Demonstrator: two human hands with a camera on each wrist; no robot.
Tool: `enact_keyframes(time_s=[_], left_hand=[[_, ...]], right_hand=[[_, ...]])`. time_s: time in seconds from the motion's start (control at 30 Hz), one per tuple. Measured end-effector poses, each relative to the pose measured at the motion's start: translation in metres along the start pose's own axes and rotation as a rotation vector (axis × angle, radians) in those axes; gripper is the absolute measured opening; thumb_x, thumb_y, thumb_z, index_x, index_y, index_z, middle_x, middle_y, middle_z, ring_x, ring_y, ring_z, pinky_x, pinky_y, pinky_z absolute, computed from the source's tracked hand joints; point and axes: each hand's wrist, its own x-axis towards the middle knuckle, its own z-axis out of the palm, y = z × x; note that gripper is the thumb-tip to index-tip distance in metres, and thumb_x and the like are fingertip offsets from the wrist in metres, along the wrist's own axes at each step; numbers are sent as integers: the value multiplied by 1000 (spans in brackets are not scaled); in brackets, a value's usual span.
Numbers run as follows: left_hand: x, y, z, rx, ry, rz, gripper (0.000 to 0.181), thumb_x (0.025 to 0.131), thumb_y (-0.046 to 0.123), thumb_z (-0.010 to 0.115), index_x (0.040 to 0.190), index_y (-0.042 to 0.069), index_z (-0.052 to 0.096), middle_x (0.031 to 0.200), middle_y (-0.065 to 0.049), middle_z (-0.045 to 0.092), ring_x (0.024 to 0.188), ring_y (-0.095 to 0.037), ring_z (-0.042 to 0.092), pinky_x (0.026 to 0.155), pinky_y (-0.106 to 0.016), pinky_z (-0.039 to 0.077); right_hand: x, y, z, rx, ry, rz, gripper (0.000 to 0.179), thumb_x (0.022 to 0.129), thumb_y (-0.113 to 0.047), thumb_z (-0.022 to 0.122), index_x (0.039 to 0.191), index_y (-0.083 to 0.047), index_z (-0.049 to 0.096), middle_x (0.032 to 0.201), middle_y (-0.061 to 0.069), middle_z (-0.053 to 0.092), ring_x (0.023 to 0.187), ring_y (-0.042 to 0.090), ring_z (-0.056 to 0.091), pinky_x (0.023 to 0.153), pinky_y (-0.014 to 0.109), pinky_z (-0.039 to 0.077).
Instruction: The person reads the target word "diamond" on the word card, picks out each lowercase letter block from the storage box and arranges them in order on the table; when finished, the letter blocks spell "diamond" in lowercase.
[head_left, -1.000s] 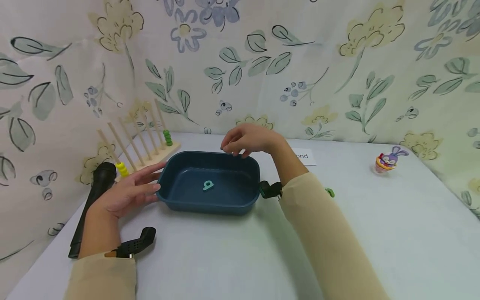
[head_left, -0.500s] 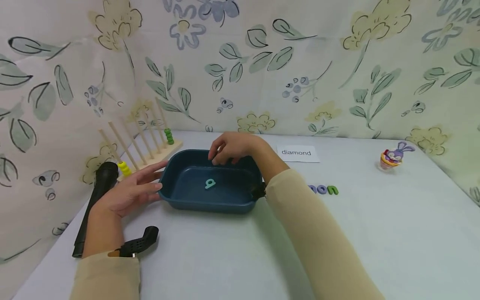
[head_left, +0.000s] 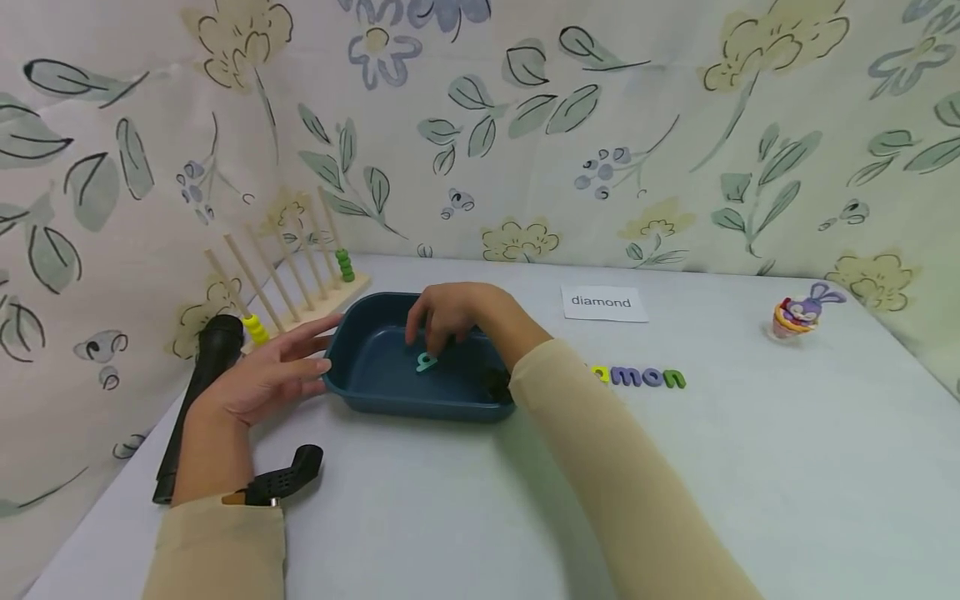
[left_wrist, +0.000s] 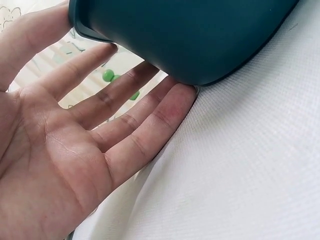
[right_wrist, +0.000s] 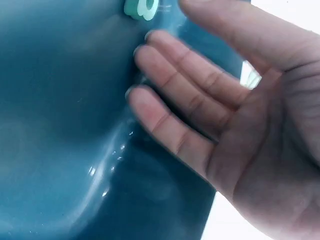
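A dark teal rectangular tub (head_left: 420,407) stands on the white table. On its floor lies a small light-green letter (head_left: 426,362) with a round loop and a straight stem. My left hand (head_left: 273,377) rests against the tub's left end, fingers extended and spread, thumb at the rim; the left wrist view shows fingertips (left_wrist: 181,95) against the outer wall. My right hand (head_left: 457,315) reaches down inside the tub, fingers pointing at the letter. In the right wrist view, the letter (right_wrist: 141,8) sits just beyond the fingertips (right_wrist: 150,55), and the hand holds nothing.
Right of the tub, coloured letters (head_left: 652,377) reading "amon" show past my sleeve. Behind them lies a card (head_left: 603,303) printed "diamond". A bunny figurine (head_left: 802,312) stands far right. At left are a peg rack (head_left: 341,292) with beads and a black cylindrical object (head_left: 217,342).
My right hand has come from above the tub's back rim down into the tub, close to the letter. Its sleeve uncovers the card and the row of letters. The left hand stays at the tub.
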Motion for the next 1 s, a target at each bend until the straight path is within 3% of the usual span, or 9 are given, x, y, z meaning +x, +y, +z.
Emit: enact_keyframes(time_s=[0.2,0.43,0.67,0.87,1.0], left_hand=[[1,4,3,-1,4,-4,71,102,18,64,164,29,29,171,-14,20,129,-13,55,97,-28,56],[4,8,2,-8,-4,20,70,103,17,63,163,28,31,170,-15,23,125,-9,59,97,-29,56],[2,6,0,22,-10,29,72,103,17,63,165,28,28,171,-18,18,126,-10,58,97,-29,56],[-2,0,-1,35,-10,13,73,103,20,63,165,29,27,172,-17,15,140,-27,46,97,-29,56],[-3,-2,-1,29,-14,20,73,103,20,63,165,29,26,172,-18,14,135,-19,52,97,-30,57]], right_hand=[[2,-1,2,-12,-19,52,35,89,-4,78,119,-22,74,112,1,69,104,17,62,93,40,55],[3,-4,3,-96,-4,71,32,86,-4,79,110,-25,74,104,0,67,97,16,60,86,38,55],[4,-8,9,-175,1,47,22,88,-8,79,102,-22,72,100,-1,59,86,15,53,71,32,49],[7,-9,18,-184,22,53,14,89,-9,78,97,-18,71,92,-1,61,76,14,54,65,28,46],[9,-8,19,-204,66,59,9,91,-16,78,98,-16,72,89,1,67,76,15,59,66,27,50]])
